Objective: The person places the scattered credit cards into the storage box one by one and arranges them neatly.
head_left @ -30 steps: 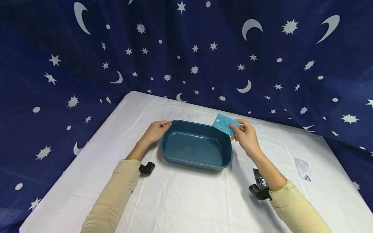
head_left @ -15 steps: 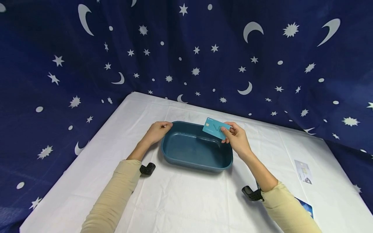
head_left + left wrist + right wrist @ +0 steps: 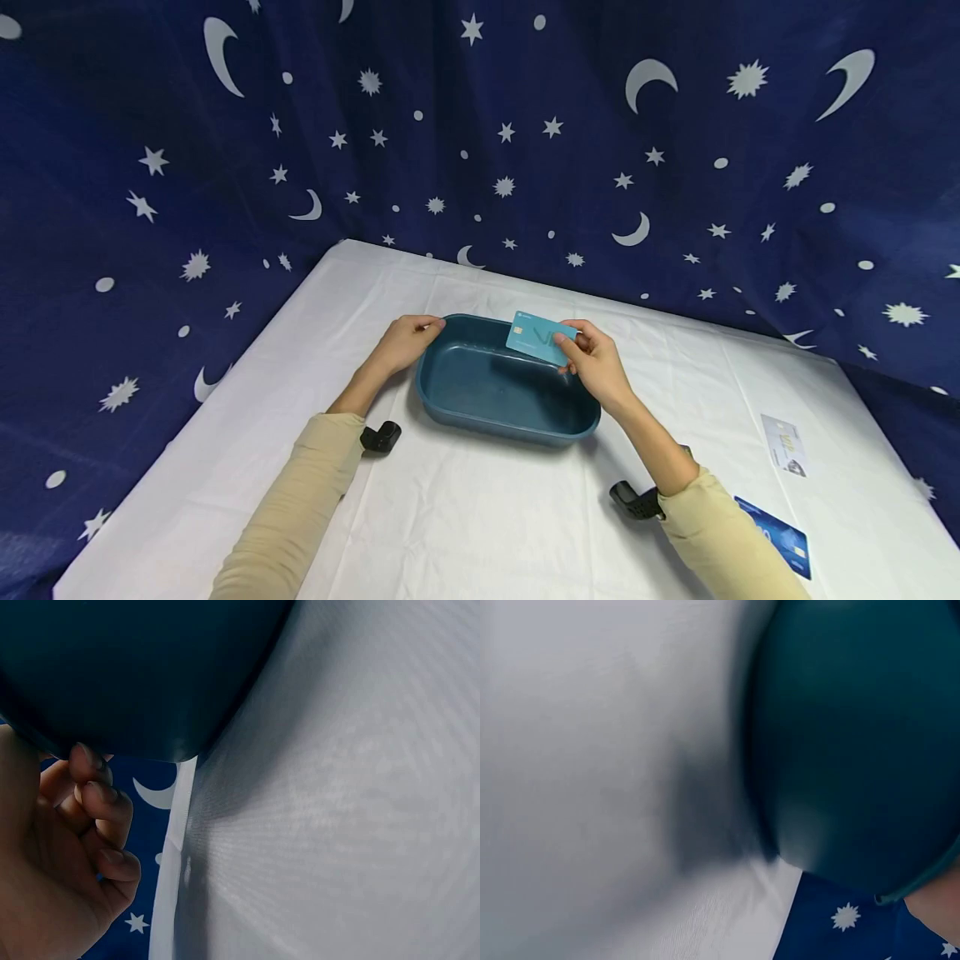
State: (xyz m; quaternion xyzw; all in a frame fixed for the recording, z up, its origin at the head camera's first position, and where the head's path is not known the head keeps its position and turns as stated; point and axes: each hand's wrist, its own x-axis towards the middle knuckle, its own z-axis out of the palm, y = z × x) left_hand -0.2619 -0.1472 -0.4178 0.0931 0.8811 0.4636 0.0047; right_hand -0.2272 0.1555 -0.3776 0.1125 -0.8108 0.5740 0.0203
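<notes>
A teal plastic basin (image 3: pixel 498 396) rests on the white-covered table; its outer wall (image 3: pixel 142 675) fills the top of the left wrist view. With thumb and fingers my left hand (image 3: pixel 405 343) pinches the basin's rim at the far left corner. Between thumb and fingers of my right hand (image 3: pixel 600 367) is a light-blue VIP card (image 3: pixel 531 337), held flat-side up over the far right part of the basin. The right wrist view shows the basin's side (image 3: pixel 847 742) and only a strip of the right hand (image 3: pixel 939 907); the card is hidden there.
To the right lie a silver card (image 3: pixel 783 446) and a dark-blue card (image 3: pixel 780 537), partly behind the right sleeve. A dark card corner (image 3: pixel 686 451) peeks out behind the right forearm. A star-patterned blue curtain (image 3: pixel 420 167) hangs behind the table.
My right hand has carried the light-blue card leftward from the basin's far right corner to over its inside. The dark-blue card has come into view. The left hand stays on the rim.
</notes>
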